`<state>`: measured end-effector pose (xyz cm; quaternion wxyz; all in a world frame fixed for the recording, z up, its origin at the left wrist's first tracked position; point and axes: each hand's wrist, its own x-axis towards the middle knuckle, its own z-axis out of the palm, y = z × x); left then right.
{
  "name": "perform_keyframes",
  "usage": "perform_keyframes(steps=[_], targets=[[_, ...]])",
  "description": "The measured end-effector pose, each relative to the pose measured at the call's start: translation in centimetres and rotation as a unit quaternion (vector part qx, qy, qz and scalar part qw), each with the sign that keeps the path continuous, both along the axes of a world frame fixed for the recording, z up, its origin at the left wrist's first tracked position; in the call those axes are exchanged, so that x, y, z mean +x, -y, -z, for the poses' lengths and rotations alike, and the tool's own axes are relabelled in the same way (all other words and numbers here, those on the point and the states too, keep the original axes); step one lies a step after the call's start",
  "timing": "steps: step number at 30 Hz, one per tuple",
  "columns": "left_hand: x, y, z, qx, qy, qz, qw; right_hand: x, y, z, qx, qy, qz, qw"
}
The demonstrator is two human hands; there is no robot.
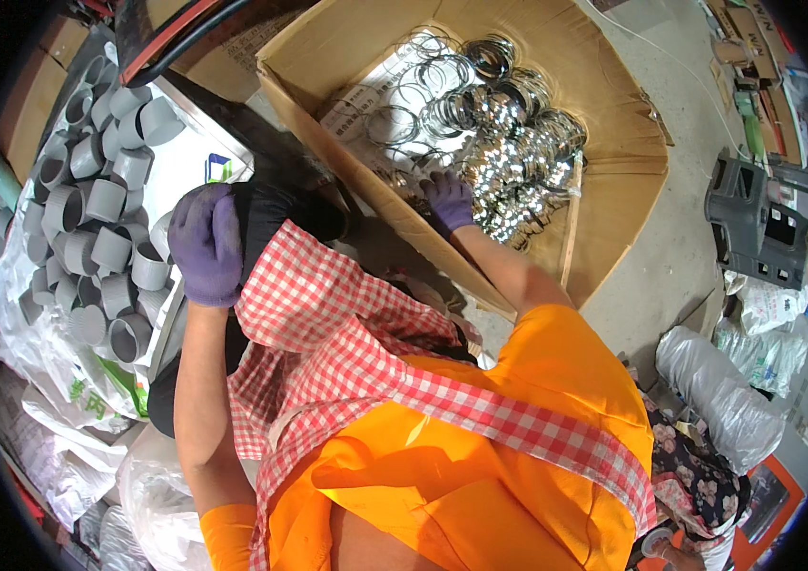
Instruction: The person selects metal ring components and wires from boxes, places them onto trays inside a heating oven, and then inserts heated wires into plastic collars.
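My right hand [447, 198], in a purple glove, reaches over the near wall of a large cardboard box [613, 200]. Its fingers are spread against the near side of a heap of shiny thin metal rings [518, 143], and no ring shows clearly gripped. My left hand [204, 246], also gloved, is closed beside my dark-clothed knee, next to a pile of grey plastic ring-shaped sleeves [104, 200]. Its fingers curl away from view, so anything inside them is hidden.
Grey sleeves lie on a white-covered surface at left, with plastic bags [161, 490] below it. A wooden stick [572, 224] leans inside the box. Grey plastic crates [756, 224] and a wrapped bundle [720, 400] stand at right. Someone's hand [675, 552] shows at lower right.
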<state>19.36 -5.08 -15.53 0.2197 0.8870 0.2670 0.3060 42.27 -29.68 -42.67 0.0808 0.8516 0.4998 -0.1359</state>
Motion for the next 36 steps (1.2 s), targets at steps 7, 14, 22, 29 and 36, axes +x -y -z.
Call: perform_keyframes(steps=[7,14,22,29,36], targets=[[-0.2,0.0,-0.1,-0.014,-0.010,-0.004,1.000,2.1,-6.2,-3.3,-0.106,-0.077,0.037,0.991],[0.6,0.1,-0.6,-0.012,-0.017,0.003,1.000,3.7,-9.1,0.7,-0.153,-0.345,0.036,0.925],[0.2,-0.2,-0.7,-0.037,-0.034,0.009,0.999,3.9,-8.1,-2.8,-0.057,-0.460,0.111,0.879],[0.0,-0.7,-0.6,-0.034,-0.044,0.012,0.998,4.3,-7.2,-3.9,-0.021,-0.465,0.169,0.869],[-0.5,-1.2,-0.3,-0.049,-0.041,0.007,0.998,4.7,-7.5,-5.0,0.013,-0.579,0.203,0.789]])
